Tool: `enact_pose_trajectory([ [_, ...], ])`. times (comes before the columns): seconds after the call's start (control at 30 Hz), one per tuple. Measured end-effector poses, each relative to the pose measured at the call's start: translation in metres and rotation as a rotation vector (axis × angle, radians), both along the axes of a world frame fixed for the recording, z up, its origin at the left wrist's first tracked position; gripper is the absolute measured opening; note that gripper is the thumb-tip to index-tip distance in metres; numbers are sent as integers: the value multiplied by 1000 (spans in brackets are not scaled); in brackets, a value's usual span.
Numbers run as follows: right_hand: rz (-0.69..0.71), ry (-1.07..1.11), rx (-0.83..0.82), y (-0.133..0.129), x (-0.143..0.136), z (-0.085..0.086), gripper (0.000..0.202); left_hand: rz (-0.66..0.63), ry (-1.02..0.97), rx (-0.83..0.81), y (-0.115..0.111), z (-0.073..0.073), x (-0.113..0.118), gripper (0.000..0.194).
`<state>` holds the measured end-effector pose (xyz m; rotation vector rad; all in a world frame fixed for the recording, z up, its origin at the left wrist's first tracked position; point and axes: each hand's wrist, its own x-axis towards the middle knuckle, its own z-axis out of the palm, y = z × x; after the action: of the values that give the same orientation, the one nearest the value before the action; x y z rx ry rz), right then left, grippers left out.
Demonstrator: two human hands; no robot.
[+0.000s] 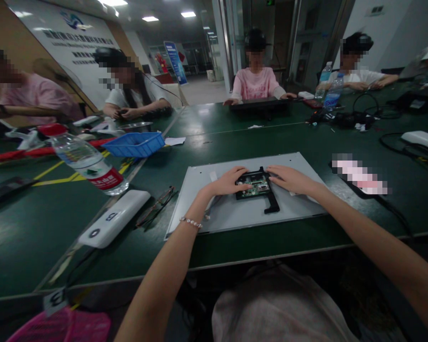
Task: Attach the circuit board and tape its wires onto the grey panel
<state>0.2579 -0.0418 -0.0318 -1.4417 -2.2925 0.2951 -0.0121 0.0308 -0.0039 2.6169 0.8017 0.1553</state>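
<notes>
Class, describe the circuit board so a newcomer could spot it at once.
On the green table, nearest the wearer, lies a flat pale-grey panel. On it, between the left hand and the right hand, is a circuit board in a black frame. Exposed green circuitry sets it apart from the plain panel and the white device to the left.

My left hand (pixel 230 183): slender fingers; wrist bracelet (pixel 190 222), one, strung with small pale rounded beads. My right hand (pixel 288 179): bare, forearm likewise. My garment (pixel 274 304), one: pale greyish-pink cloth, detail blurred.
</notes>
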Motion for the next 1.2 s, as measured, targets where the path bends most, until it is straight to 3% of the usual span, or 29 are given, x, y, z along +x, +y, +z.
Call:
enact_pose_trajectory([
  [0.37,-167,-42,156,11,-5,7,35,-3,-2,0,-1,3,1,74],
  [0.7,-292,-218,165,14,-9,12,26,6,22,-4,-3,6,2,74],
  [0.97,-276,-90,223,11,-8,17,24,-15,9,12,0,4,1,73],
  [1.2,-178,-36,232,14,-18,33,23,-2,9,8,-2,4,0,74],
])
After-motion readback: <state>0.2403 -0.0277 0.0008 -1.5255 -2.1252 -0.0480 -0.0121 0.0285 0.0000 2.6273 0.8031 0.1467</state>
